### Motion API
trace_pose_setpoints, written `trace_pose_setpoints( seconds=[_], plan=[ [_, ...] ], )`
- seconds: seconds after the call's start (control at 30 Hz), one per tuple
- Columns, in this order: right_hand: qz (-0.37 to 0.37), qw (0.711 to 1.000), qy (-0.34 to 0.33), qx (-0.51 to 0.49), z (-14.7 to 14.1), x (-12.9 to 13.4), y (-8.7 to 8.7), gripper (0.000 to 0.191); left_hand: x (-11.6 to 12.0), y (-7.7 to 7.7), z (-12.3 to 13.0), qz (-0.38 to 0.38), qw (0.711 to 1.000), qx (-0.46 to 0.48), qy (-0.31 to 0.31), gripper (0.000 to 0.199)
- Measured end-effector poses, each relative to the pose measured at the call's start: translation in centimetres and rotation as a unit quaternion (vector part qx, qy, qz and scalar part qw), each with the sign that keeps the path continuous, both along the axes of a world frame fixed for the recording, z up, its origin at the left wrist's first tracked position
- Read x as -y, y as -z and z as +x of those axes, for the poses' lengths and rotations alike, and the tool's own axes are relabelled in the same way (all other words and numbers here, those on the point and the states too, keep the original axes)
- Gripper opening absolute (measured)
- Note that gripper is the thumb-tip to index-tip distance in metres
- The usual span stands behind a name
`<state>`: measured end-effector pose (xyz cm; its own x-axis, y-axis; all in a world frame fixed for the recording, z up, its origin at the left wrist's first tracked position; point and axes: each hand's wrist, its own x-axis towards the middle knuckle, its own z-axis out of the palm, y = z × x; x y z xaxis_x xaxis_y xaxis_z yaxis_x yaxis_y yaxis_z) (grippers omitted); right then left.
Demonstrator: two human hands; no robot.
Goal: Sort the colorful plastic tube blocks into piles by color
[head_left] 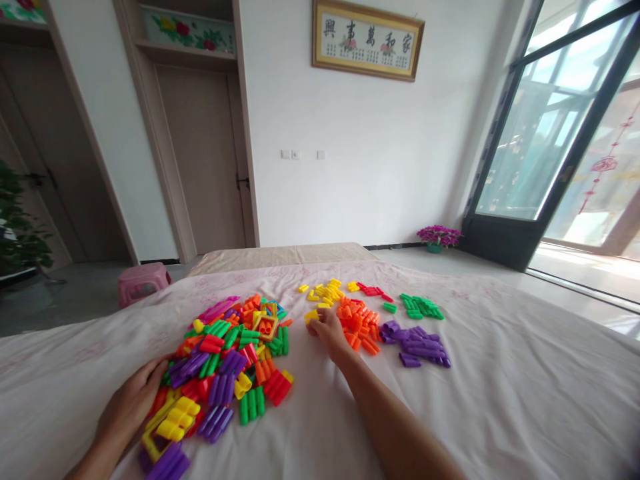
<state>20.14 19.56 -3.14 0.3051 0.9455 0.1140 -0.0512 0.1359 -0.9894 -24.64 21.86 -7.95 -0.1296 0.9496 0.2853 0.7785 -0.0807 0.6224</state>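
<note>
"Yellow block [311,319] at the right hand's [329,330] fingertips, in the head view: is it held?"

"It looks pinched between thumb and fingers, just left of the orange group [357,321] and on the near side of the yellow group [330,291]"

"And the left hand [136,395]?"

"Curved against the left edge of the mixed pile [223,390]; I can't tell whether it grips anything, as its fingertips are hidden there"

"How far along is it?"

"Partway, I'd judge. On the right lie groups of mostly one colour: yellow, orange, the purple group [424,345], the green group [423,307] and the red group [373,291]. One green block [389,307] sits apart from its group. The mixed pile looks bigger than any of them, with all those colours jumbled, so much seems left"

"What are they on?"

"A pale, creased cloth [525,380] with faint pink flowers; a beige cover [280,257] lies beyond it"

"And the room?"

"A white wall [280,100] with framed calligraphy [367,41], a brown door [197,153] left of it, a pink stool [143,277] by the cloth, a leafy plant [20,230] at far left, and magenta flowers [439,235] beside the glass door [523,147] on the right"
</note>
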Motion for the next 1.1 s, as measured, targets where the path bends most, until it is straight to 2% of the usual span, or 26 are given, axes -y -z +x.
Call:
trace_pose_setpoints(
  seconds=[0.1,0.2,0.3,0.4,0.5,0.6,0.7,0.8,0.87,0.93,1.1],
  plan=[
    [0.068,0.994,0.043,-0.071,0.8,-0.4,-0.3,0.064,0.0,0.0,0.0,-0.044,0.998,0.041,-0.001,0.053],
    [0.077,0.994,0.031,-0.064,1.2,-0.4,-0.4,0.062,-0.1,-0.1,0.0,-0.050,0.997,0.055,0.003,0.053],
    [0.023,0.999,-0.048,-0.004,0.9,-0.1,-0.1,0.045,-0.1,-0.1,-0.1,-0.053,0.997,0.057,-0.002,0.052],
    [-0.029,0.985,-0.161,0.060,0.4,0.6,-0.1,0.036,-0.1,0.0,-0.1,-0.049,0.997,0.056,-0.005,0.050],
    [-0.064,0.940,-0.299,0.151,0.1,1.1,-0.7,0.034,-0.2,0.0,-0.2,-0.051,0.997,0.052,-0.011,0.050],
    [-0.057,0.868,-0.403,0.283,-0.2,1.5,-1.9,0.042,-0.2,0.0,-0.2,-0.050,0.998,0.047,-0.014,0.050],
    [0.005,0.796,-0.442,0.413,-0.6,1.8,-2.7,0.051,-0.1,-0.1,-0.1,-0.054,0.997,0.047,-0.012,0.050],
    [0.037,0.760,-0.439,0.478,-1.3,1.9,-2.9,0.049,0.0,-0.3,0.0,-0.063,0.997,0.052,-0.011,0.050],
    [0.031,0.762,-0.421,0.491,-1.5,2.0,-2.8,0.045,0.1,-0.4,0.1,-0.065,0.996,0.055,-0.012,0.050],
    [0.000,0.787,-0.398,0.471,-1.5,2.0,-2.4,0.044,0.1,-0.5,0.2,-0.068,0.996,0.058,-0.012,0.049],
    [-0.054,0.906,-0.320,0.273,-0.6,1.3,-0.9,0.039,0.1,-0.6,0.2,-0.058,0.997,0.060,-0.006,0.050]
  ],
)
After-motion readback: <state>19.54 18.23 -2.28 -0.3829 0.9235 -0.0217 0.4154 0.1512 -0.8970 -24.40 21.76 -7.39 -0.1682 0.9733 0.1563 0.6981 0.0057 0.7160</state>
